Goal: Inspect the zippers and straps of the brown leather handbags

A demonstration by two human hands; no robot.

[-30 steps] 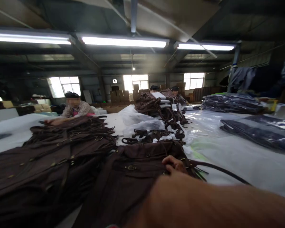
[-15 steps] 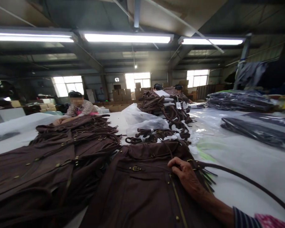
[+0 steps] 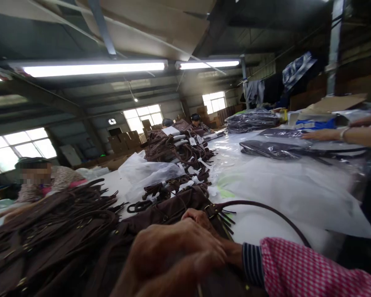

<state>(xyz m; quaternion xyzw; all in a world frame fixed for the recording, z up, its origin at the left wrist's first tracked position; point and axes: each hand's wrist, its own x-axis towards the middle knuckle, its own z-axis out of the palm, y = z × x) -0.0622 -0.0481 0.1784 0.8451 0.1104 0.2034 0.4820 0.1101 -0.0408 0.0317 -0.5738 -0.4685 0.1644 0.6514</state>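
Observation:
A dark brown bag (image 3: pixel 176 206) with brass fittings and a long strap (image 3: pixel 267 205) lies flat in front of me. My right hand (image 3: pixel 198 216) rests on its upper part, fingers curled against the material near a thin cord; much of it is hidden. Close to the camera, my left hand (image 3: pixel 170 255) crosses over the right one and covers much of the bag. Its fingers are bent and pressed together, slightly blurred, and what they hold, if anything, cannot be made out.
More brown bags (image 3: pixel 64 231) are heaped at left, with a person (image 3: pixel 49 181) leaning behind them. A tall bag pile (image 3: pixel 176 142) and clear plastic (image 3: pixel 148 171) stand ahead. At right lie wrapped dark packages (image 3: pixel 267 149), plastic sheeting (image 3: pixel 284 185) and another person's arm (image 3: pixel 358 135).
My left hand has come into view over the bag and my right hand. The view has turned right and tilted, bringing another person's arms in at the right.

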